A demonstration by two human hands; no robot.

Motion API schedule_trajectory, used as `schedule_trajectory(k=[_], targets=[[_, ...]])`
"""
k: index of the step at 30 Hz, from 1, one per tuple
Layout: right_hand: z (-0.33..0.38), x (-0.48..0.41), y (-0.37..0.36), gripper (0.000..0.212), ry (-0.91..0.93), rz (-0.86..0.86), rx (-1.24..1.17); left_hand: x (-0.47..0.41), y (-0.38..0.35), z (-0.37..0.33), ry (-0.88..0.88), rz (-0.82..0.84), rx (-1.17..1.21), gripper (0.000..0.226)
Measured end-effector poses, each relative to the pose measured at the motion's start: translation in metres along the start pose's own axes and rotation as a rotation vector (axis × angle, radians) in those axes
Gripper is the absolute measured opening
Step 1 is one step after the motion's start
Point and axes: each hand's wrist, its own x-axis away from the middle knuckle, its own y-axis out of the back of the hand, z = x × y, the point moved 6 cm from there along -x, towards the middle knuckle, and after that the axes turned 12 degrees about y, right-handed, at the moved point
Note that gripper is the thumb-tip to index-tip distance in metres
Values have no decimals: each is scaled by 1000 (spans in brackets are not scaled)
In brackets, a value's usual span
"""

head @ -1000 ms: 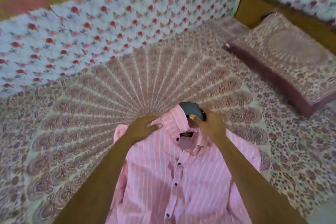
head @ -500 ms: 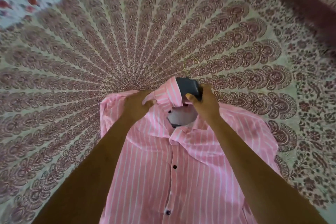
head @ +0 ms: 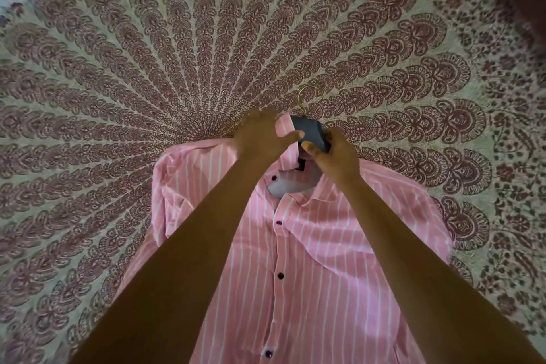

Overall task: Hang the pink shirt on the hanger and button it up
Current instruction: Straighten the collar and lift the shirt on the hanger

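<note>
Bedspread under everything; shirt lies front-up on it, running from your fingers back toward you, hanger seemingly inside, its gold hook showing just beyond your fingertips. Your left hand curls round the collar on its left side, right hand pinches the dark neck piece beside it. Placket below looks buttoned; top button, just under your fingers, looks undone, likely all that's left.

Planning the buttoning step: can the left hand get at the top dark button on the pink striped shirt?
Probably yes, once freed: the left hand grips the collar of the pink striped shirt just above the small dark top button, which lies uncovered beside the forearm.
</note>
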Motion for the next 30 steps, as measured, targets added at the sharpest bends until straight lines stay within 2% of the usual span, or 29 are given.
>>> schedule_trajectory(k=[3, 10, 13, 16, 18, 20, 23, 26, 28, 30], targets=[[-3, 1, -1, 44, 6, -13, -15, 1, 1, -12, 20, -24, -45, 66], [1, 9, 1, 47, 44, -37, -62, 6, 25, -15, 104, -59, -59, 24], [4, 14, 3, 46, 59, -11, -117, 2, 34, 1, 191, -19, 102, 23], [6, 17, 5, 47, 65, 23, -158, -2, 39, 19, 252, 102, 330, 15], [10, 20, 5, 45, 73, 25, -175, 2, 42, 25, 245, 246, 468, 23], [14, 24, 5, 41, 95, 17, -178, 9, 47, 27, 193, 349, 486, 30], [16, 31, 5, 41, 125, 27, -229, 13, 54, 27, 136, 343, 422, 35], [21, 38, 11, 24, 135, -12, -379, 17, 54, 26, 148, 249, 345, 38], [26, 36, 18, 11, 34, -65, -570, 22, 50, 23, 171, 213, 358, 34], [25, 31, 18, 16, -92, -74, -712, 27, 41, 21, 188, 246, 424, 20]])
